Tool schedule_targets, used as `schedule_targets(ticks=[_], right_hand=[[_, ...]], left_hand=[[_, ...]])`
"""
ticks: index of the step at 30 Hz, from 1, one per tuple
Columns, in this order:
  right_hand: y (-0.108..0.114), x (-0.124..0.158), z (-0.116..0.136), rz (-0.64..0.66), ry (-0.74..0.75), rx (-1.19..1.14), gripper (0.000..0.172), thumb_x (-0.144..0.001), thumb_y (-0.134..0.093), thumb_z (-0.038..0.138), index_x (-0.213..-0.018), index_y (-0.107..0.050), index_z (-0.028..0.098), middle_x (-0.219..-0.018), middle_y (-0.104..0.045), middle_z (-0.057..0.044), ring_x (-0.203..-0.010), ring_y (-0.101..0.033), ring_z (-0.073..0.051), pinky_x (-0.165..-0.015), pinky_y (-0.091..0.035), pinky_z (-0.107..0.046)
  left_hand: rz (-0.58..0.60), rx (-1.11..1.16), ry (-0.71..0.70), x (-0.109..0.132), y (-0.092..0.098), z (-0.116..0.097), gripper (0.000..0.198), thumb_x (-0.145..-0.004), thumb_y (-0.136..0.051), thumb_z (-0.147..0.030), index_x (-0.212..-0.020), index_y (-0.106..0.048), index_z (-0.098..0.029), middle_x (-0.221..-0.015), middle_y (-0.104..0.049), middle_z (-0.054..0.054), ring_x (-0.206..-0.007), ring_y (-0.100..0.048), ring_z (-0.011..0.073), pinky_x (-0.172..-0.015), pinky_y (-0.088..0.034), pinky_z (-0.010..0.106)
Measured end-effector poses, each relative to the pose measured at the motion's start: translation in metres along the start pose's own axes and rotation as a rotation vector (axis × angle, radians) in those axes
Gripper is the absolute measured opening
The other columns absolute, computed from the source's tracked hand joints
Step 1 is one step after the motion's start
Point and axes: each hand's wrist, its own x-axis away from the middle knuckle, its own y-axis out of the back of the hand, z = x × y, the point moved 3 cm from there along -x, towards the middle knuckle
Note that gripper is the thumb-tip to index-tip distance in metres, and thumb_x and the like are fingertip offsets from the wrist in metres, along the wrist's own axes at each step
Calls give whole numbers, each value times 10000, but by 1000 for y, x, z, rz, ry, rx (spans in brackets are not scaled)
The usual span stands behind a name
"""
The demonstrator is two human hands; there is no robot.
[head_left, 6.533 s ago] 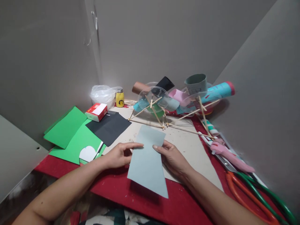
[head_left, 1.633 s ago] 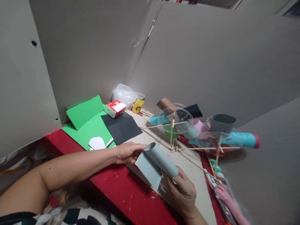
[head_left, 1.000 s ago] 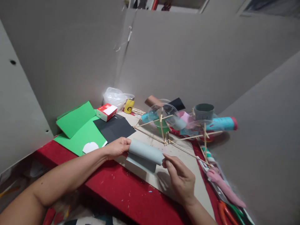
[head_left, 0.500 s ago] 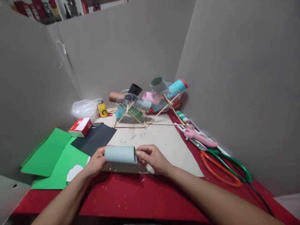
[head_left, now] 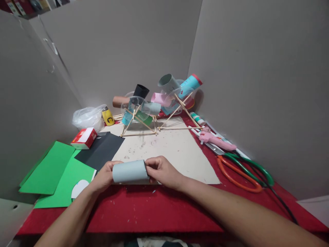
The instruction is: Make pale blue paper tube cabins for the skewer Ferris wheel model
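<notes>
A light blue-grey paper tube [head_left: 130, 171] lies sideways between my two hands, above the front edge of the beige board. My left hand [head_left: 106, 175] grips its left end, with some fingers hidden inside or behind it. At the right end, my right hand [head_left: 160, 171] pinches the rim between thumb and fingers. Behind the hands stand two stick frames bearing clear plastic discs with coloured paper tubes: the smaller frame [head_left: 138, 134] on the left and the larger frame [head_left: 180, 128] on the right.
Green sheets [head_left: 48, 168], a black sheet [head_left: 101, 151] and a red-and-white box [head_left: 84, 138] lie left. Behind them are a plastic bag [head_left: 88, 117] and a yellow cup [head_left: 108, 116]. Rightward lie a pink glue gun [head_left: 217, 141] and scissors [head_left: 236, 176]. Grey walls enclose the table.
The view has tilted down and shifted slightly right. The tube has tipped a little, its right end now higher; both hands keep their hold on it.
</notes>
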Motion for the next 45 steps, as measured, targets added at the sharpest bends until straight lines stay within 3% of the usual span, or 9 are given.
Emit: schedule_targets(ticks=[6, 13, 19, 23, 31, 35, 45], right_hand=[[0, 0, -1, -2, -18, -50, 213, -705, -578, 337, -582, -558, 165, -435, -497, 53, -392, -421, -60, -387, -300, -164], [2, -5, -9, -3, -40, -93, 133, -676, -591, 284, -619, -590, 164, -423, -517, 64, -364, -431, -59, -371, -301, -160], [4, -6, -6, -33, -50, -49, 106, -658, -575, 251, -653, -626, 158, -432, -540, 62, -360, -441, -66, -376, -334, -169], [4, -6, -8, -55, -80, -38, 113, -639, -538, 227, -592, -616, 160, -416, -536, 53, -351, -451, -70, -371, -334, -170], [6, -8, -23, -54, -134, -194, 110, -649, -669, 240, -678, -700, 139, -412, -535, 47, -345, -436, -64, -374, -334, -169], [5, -10, -30, -50, -180, -251, 136, -632, -708, 237, -727, -725, 141, -407, -545, 41, -341, -450, -78, -372, -344, -180], [1, -11, -38, -83, -206, -280, 145, -609, -770, 207, -548, -658, 138, -402, -537, 31, -352, -435, -63, -367, -329, -172]], left_hand=[[55, -64, 31, 2, -7, -3, 248, -698, -714, -326, -644, -682, -86, -533, -657, 74, -484, -600, 155, -505, -467, 226], [45, -7, 16, 1, -6, 1, 218, -729, -695, -319, -757, -671, -104, -572, -667, 59, -502, -600, 148, -511, -470, 225], [63, -4, -27, 1, -8, 1, 195, -724, -693, -297, -738, -677, -103, -580, -663, 47, -513, -594, 136, -524, -471, 220], [74, 12, 2, 1, -11, 4, 235, -689, -712, -291, -813, -707, -92, -539, -645, 35, -493, -594, 144, -535, -496, 245], [4, 100, -44, -5, -5, 9, 290, -711, -714, -383, -762, -717, -97, -523, -590, -6, -427, -491, 75, -495, -432, 194], [-4, 99, -59, -4, -3, 8, 348, -711, -713, -448, -724, -712, -100, -534, -589, -1, -439, -501, 87, -471, -404, 195], [-6, 182, -84, -4, -6, 13, 335, -686, -735, -438, -644, -659, -115, -548, -598, 4, -490, -521, 89, -503, -413, 181]])
